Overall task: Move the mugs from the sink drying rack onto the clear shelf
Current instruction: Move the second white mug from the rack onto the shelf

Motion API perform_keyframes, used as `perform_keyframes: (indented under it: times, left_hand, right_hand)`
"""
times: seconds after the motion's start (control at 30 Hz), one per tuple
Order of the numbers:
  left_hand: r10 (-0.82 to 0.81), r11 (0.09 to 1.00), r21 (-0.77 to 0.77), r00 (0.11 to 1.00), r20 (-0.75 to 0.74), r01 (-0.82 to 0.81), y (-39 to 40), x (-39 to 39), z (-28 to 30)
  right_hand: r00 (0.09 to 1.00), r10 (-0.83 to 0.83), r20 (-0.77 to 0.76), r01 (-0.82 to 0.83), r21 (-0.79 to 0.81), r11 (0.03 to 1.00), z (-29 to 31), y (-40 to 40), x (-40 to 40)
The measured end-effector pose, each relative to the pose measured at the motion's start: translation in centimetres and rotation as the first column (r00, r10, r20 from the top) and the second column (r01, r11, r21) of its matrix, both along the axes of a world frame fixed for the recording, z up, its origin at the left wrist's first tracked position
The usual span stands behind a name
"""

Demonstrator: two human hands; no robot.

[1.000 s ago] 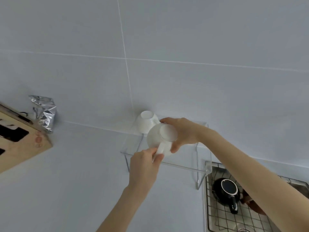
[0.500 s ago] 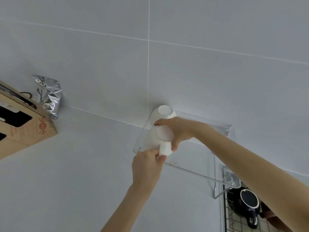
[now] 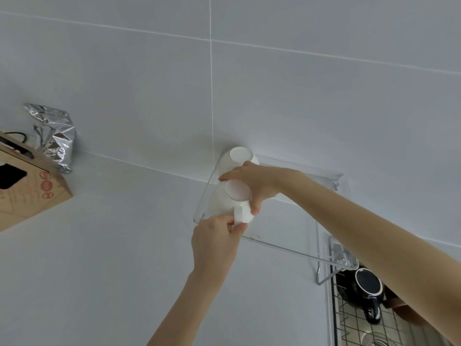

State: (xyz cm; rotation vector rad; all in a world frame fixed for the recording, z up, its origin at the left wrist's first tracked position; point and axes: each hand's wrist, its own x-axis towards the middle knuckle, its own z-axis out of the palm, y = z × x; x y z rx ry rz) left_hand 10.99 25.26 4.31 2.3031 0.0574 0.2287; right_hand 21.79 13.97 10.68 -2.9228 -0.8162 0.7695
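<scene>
A white mug (image 3: 225, 199) sits upside down at the left front of the clear shelf (image 3: 287, 248). My right hand (image 3: 252, 182) grips its body from the right, and my left hand (image 3: 215, 242) pinches its handle from below. Behind it, against the wall, a second white mug (image 3: 238, 157) stands upside down on the same shelf. A dark blue mug (image 3: 365, 292) rests upside down on the wire drying rack (image 3: 349, 328) at the lower right, partly hidden by my right forearm.
A brown cardboard box (image 3: 27, 186) and a crumpled silver foil bag (image 3: 53, 137) stand at the left by the tiled wall. Something brown (image 3: 399, 308) lies in the rack behind my right arm. The white counter (image 3: 99, 258) spreads below the shelf.
The view has shifted, so the shelf and mugs sit further right and higher. The held white mug has come down onto the shelf's left front; both hands stay on it.
</scene>
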Motion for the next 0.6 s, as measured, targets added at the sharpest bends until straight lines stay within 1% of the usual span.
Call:
perform_keyframes:
  times: [0.1, 0.2, 0.37, 0.47, 0.53, 0.6]
  left_hand:
    - [0.001, 1.0, -0.006, 1.0, -0.012, -0.001, 0.0, 0.0, 0.2]
    - [0.013, 0.998, -0.058, 0.999, -0.038, -0.015, 0.2, 0.0, 0.2]
    - [-0.004, 0.998, -0.064, 0.999, -0.048, 0.001, 0.3, -0.1, 0.3]
    - [-0.004, 0.997, -0.073, 0.998, -0.056, 0.0, 0.3, 0.0, 0.4]
    - [-0.024, 0.998, -0.057, 0.997, -0.073, 0.02, 0.4, 0.0, 0.6]
    - [-0.033, 0.999, -0.047, 0.995, -0.096, 0.028, 0.7, -0.1, 1.0]
  right_hand:
    - [1.0, -0.008, -0.018, 0.008, -0.003, 1.0, 0.0, 0.2, 0.1]
    - [0.998, -0.043, -0.047, 0.045, 0.049, 0.998, -0.1, 0.1, -0.1]
    - [0.997, -0.057, -0.059, 0.063, 0.102, 0.993, -0.2, -0.2, -0.6]
    - [0.996, -0.084, -0.041, 0.089, 0.147, 0.985, -0.4, -0.4, -1.1]
    - [0.992, -0.127, -0.025, 0.13, 0.203, 0.971, -0.4, -0.8, -1.6]
    - [0.982, -0.189, -0.013, 0.184, 0.305, 0.934, -0.1, -1.7, -2.3]
